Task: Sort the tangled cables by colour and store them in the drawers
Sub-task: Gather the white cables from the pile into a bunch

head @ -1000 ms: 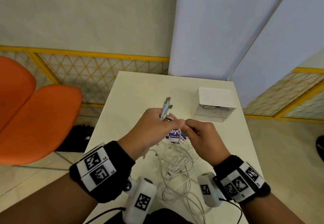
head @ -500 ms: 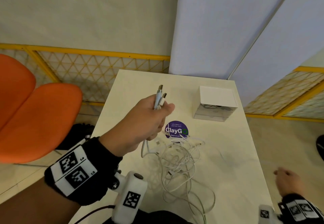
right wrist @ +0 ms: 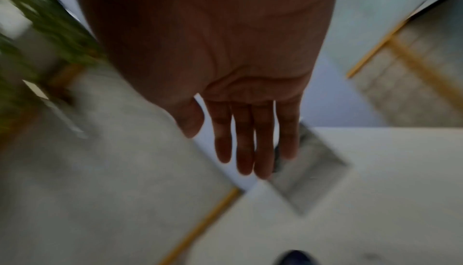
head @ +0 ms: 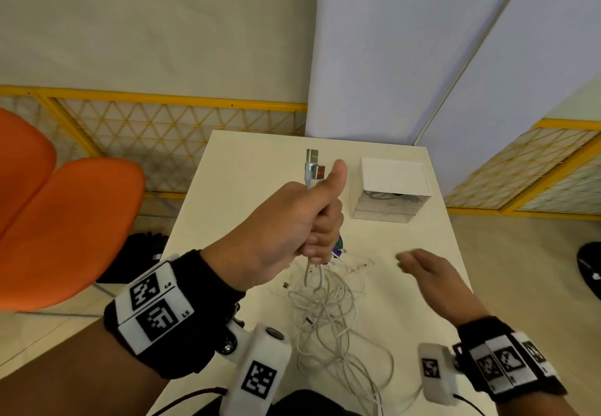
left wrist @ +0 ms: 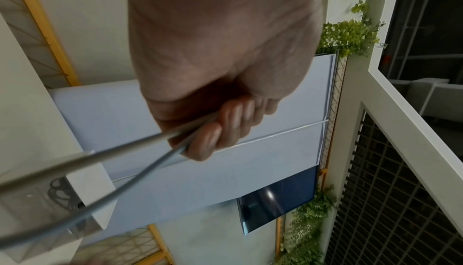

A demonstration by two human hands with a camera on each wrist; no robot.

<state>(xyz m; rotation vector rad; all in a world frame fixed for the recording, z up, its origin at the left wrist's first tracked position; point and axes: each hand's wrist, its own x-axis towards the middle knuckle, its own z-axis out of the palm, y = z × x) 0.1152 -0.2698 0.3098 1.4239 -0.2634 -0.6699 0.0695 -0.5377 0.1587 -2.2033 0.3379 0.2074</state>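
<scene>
The pale bench [head: 247, 168] carries a loose tangle of thin white cables [head: 328, 314]. The left hand [head: 292, 220] has its grip clenched around two cable ends, USB plugs [head: 313, 168] pointing up. The right hand [head: 429, 272] hovers released, fingers straight.

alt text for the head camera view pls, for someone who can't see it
A person's left hand grips a bundle of white cables above a white table, USB plugs sticking up past the thumb and the rest trailing into a tangle on the table. The right hand hovers open beside it, holding nothing. A small drawer box stands further back.
</scene>
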